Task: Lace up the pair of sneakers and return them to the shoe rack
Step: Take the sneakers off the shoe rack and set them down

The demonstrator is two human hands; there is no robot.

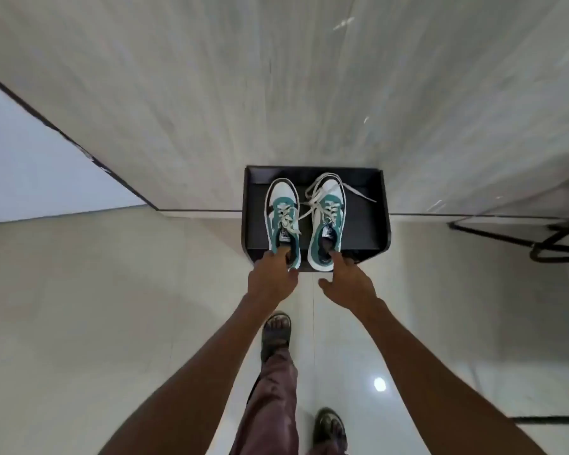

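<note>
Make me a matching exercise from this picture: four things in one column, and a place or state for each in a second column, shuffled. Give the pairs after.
Things:
1. left sneaker
2. right sneaker
3. shoe rack
4. left hand

States:
A. black, standing against the wall
B. laces trailing loose over the toe and out to the side
C. fingers curled into a sneaker's heel opening
D. laces bunched on top of its tongue

Pairs: 1-D, 2-B, 3-A, 4-C
</note>
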